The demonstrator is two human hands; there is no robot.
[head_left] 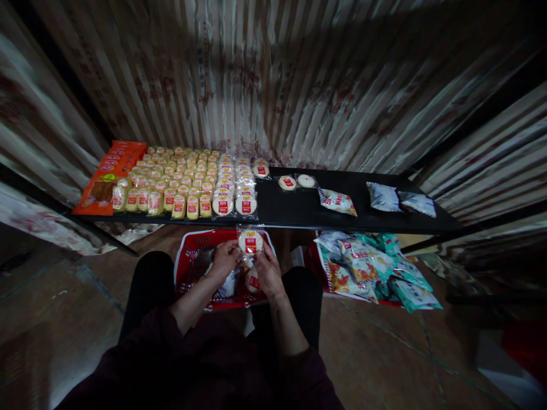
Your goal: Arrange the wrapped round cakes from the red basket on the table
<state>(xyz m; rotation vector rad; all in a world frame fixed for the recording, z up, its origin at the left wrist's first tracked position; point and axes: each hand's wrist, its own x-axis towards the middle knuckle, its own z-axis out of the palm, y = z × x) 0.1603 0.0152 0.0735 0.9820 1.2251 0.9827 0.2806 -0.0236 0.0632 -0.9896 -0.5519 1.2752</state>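
Both of my hands hold one clear-wrapped round cake with a red label (250, 241) above a red basket (191, 251) between my knees. My left hand (224, 260) pinches its left edge and my right hand (267, 267) grips its right edge. Another wrapped cake (252, 281) lies in the basket just below. Directly ahead, a low black shelf (294, 209) carries rows of the same round cakes (234, 196) and smaller yellow packets (171, 185), all standing close together on its left half.
An orange pack (111, 173) lies at the shelf's far left. Loose packets sit on its right half: two round cakes (296, 182), a colourful bag (337, 201), two silver bags (399, 199). A pile of teal snack bags (376, 265) fills a second container on the floor. Striped curtain behind.
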